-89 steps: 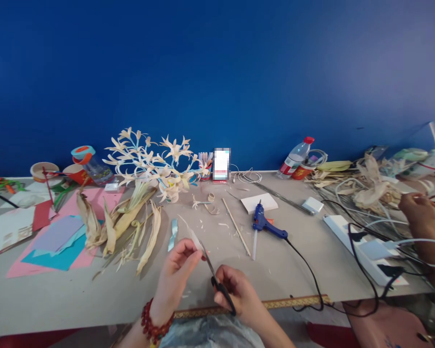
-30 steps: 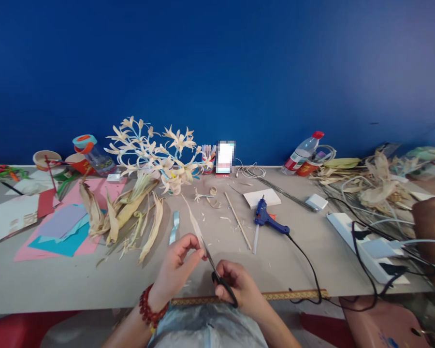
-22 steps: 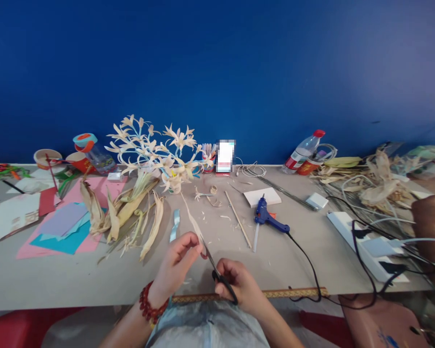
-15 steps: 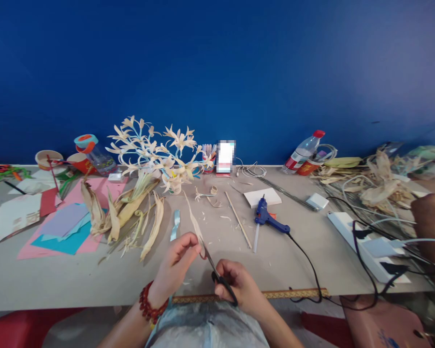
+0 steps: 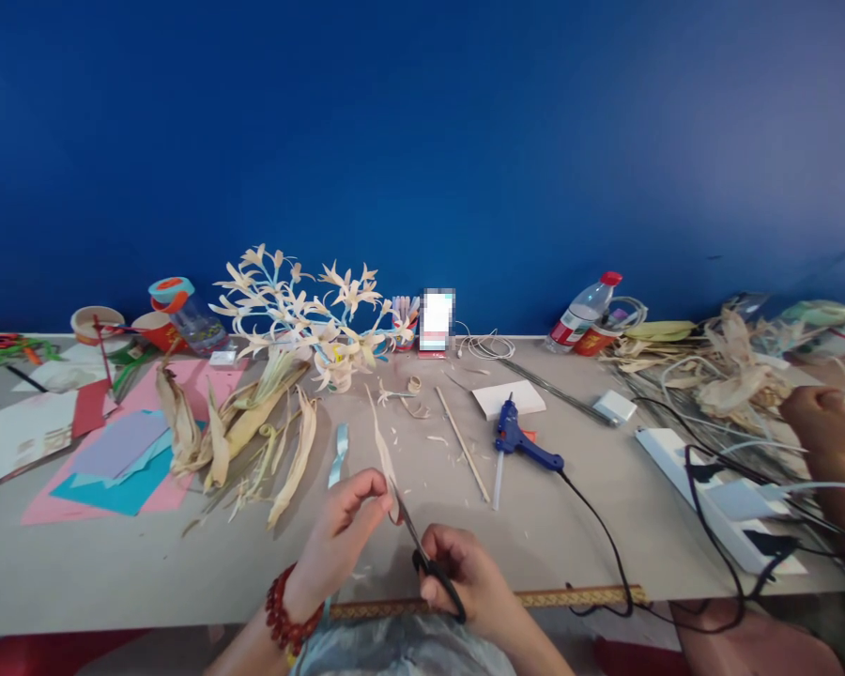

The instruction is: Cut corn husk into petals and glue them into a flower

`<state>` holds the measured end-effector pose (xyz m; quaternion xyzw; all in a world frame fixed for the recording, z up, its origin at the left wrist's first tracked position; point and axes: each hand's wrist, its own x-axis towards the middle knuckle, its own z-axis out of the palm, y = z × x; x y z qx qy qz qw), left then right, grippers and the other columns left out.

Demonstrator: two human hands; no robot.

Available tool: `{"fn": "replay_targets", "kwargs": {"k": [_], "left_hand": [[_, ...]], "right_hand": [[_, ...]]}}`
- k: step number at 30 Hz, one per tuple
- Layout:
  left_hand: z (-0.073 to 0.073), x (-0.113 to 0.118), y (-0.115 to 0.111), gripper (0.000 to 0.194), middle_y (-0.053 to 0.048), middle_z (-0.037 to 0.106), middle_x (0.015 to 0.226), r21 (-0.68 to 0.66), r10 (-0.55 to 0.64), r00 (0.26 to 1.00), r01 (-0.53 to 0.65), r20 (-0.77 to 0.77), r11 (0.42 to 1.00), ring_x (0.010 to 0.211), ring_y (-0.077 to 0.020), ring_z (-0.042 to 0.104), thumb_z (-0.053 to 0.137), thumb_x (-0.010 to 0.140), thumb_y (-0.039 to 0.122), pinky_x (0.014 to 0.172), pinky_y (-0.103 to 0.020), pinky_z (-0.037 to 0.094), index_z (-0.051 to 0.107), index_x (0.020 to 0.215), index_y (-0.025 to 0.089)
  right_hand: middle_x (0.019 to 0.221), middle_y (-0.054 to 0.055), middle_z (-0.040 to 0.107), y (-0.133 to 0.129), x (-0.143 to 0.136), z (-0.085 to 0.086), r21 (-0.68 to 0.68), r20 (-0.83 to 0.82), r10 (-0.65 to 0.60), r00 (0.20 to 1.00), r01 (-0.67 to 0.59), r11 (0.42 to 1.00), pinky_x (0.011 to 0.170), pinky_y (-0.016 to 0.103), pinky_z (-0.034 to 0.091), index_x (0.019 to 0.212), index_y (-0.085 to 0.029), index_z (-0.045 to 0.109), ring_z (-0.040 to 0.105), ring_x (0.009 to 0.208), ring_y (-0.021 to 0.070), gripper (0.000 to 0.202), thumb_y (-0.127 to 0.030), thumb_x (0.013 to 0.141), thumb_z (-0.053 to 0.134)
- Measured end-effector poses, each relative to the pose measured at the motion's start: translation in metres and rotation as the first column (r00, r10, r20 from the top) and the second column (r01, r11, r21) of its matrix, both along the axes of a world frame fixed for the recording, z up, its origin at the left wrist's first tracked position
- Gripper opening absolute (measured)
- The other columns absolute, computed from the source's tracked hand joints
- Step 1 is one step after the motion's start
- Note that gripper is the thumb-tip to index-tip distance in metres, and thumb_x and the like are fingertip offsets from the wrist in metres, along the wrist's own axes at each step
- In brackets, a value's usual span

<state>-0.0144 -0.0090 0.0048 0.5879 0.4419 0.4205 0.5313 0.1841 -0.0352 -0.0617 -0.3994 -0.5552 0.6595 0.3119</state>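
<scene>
Between the thumb and fingers of my left hand (image 5: 348, 521) is the lower end of a long pale strip of corn husk (image 5: 383, 449), its pointed tip reaching away from me. My right hand (image 5: 461, 568) grips black-handled scissors (image 5: 422, 554), whose blades lie at the strip beside my left fingertips. Whether the blades are cutting through it I cannot tell. Left of the strip lies a light blue ribbon (image 5: 339, 455). Beyond stands a bunch of husk flowers (image 5: 338, 329) on blue stems. Dried corn husks (image 5: 294, 460) lie left of my left hand.
A blue glue gun (image 5: 525, 439) with a black cord rests right of a thin stick (image 5: 463, 444). Further right are a white power strip (image 5: 711, 498) and another person's hand (image 5: 821, 422). Coloured paper (image 5: 116, 451) covers the left. A bottle (image 5: 583, 314) stands near the blue wall.
The whole scene sits slightly lower in view, as the camera has tilted up. My hands keep nearly the same hold on husk strip and scissors. The other person's hand has shifted slightly.
</scene>
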Motion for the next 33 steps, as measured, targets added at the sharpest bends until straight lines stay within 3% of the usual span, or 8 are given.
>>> {"fn": "replay_targets", "kwargs": {"k": [6,25,33], "left_hand": [[0.001,0.0,-0.001,0.029,-0.004,0.063,0.073,0.006,-0.019,1.0,0.019,-0.018,1.0,0.072,-0.0185,0.058,0.049,0.093,0.037,0.07,-0.029,0.042,0.057,0.072,0.019],[0.005,-0.001,0.003,0.025,-0.003,0.063,0.073,-0.029,-0.057,0.998,0.058,0.032,0.998,0.073,-0.0172,0.057,0.05,0.093,0.028,0.071,-0.027,0.04,0.057,0.071,0.019],[-0.005,-0.002,0.012,0.023,-0.002,0.063,0.072,-0.066,-0.045,0.997,0.049,0.064,0.997,0.074,-0.0165,0.057,0.051,0.092,0.026,0.073,-0.026,0.04,0.057,0.07,0.018]], "right_hand": [[0.058,-0.007,0.037,0.002,-0.001,0.007,0.005,0.006,-0.001,1.0,0.001,1.0,0.049,0.023,0.02,0.069,-0.02,0.044,0.028,0.054,0.0087,0.067,-0.081,0.058,0.07],[0.057,-0.007,0.034,0.009,0.002,0.006,0.09,0.066,-0.012,0.998,0.006,0.996,0.049,0.024,0.018,0.065,-0.021,0.04,0.026,0.054,0.0091,0.064,-0.078,0.065,0.068],[0.056,-0.007,0.034,0.014,0.001,0.001,0.106,0.102,-0.026,0.994,0.015,0.994,0.048,0.023,0.018,0.065,-0.021,0.04,0.027,0.053,0.0087,0.063,-0.077,0.066,0.068]]}}
